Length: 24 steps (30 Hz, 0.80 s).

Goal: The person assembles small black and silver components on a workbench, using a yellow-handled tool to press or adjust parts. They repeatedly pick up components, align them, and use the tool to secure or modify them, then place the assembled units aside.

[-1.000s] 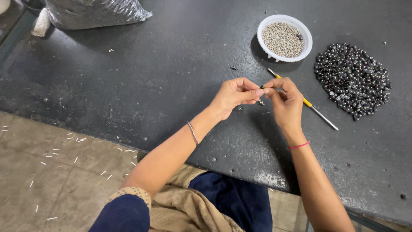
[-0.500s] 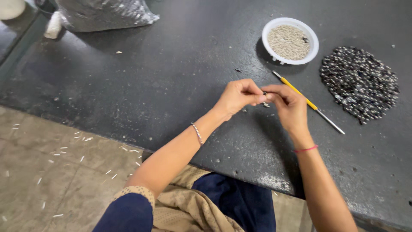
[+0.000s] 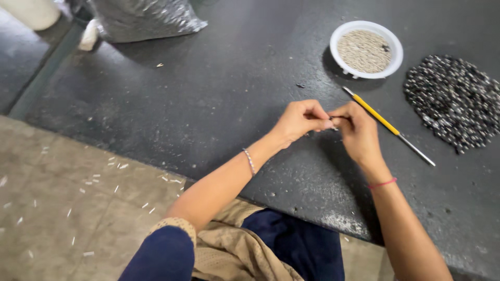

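**Hands hold steady over the tiny piece**

We look back across the last second and find little change: the left hand (image 3: 302, 120) and right hand (image 3: 357, 130) stay pressed together above the table (image 3: 208, 99), just as before, only the view has drifted a touch. We judge the fine fitting work is still under way, not finished. Each grip is closed, the fingertips of both hands pinching one tiny metallic piece (image 3: 332, 124) between them; it is too small for us to tell its shape.

Just beside the right hand lies a yellow-handled tool (image 3: 383, 122), untouched. Beyond it sits a white bowl (image 3: 397, 49) of pale small grains, and to the right a heap of dark shiny beads (image 3: 453, 101).

The table is dark, scuffed and speckled. At the far left rests a grey plastic bag (image 3: 140, 21). Below us, the floor (image 3: 62, 198) is littered with small white slivers.
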### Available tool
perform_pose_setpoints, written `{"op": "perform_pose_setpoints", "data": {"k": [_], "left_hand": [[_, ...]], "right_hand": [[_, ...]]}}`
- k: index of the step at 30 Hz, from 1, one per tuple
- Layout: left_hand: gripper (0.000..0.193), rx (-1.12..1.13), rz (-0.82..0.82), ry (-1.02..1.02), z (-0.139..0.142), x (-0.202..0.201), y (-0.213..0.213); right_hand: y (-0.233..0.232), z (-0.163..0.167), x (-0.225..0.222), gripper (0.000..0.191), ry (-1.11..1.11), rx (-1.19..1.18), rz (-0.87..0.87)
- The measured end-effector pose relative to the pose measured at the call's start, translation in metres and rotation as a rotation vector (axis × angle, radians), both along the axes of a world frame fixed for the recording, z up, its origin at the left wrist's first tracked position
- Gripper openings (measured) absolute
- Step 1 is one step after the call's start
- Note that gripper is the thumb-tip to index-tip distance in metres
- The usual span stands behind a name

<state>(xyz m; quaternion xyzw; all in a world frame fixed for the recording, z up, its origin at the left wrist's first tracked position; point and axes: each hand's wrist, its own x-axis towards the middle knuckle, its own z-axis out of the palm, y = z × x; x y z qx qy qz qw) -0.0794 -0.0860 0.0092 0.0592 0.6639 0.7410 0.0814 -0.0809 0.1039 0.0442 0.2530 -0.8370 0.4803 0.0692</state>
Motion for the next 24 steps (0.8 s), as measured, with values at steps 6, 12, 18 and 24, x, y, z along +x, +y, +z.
{"op": "perform_pose_setpoints", "data": {"k": [6, 12, 18, 24], "left_hand": [[0.011, 0.193, -0.145, -0.012, 0.001, -0.005, -0.008], [0.031, 0.280, -0.110, -0.141, 0.002, -0.008, -0.013], [0.031, 0.344, -0.099, -0.105, 0.001, -0.017, -0.021], [0.032, 0.381, -0.040, -0.100, 0.002, -0.023, -0.035]], "right_hand": [[0.008, 0.008, -0.001, 0.009, -0.128, -0.121, 0.094], [0.041, 0.008, -0.015, 0.020, 0.012, 0.087, -0.251], [0.067, -0.014, -0.029, 0.013, 0.339, 0.456, -0.467], [0.046, -0.017, -0.022, 0.016, 0.214, 0.169, -0.322]]}}
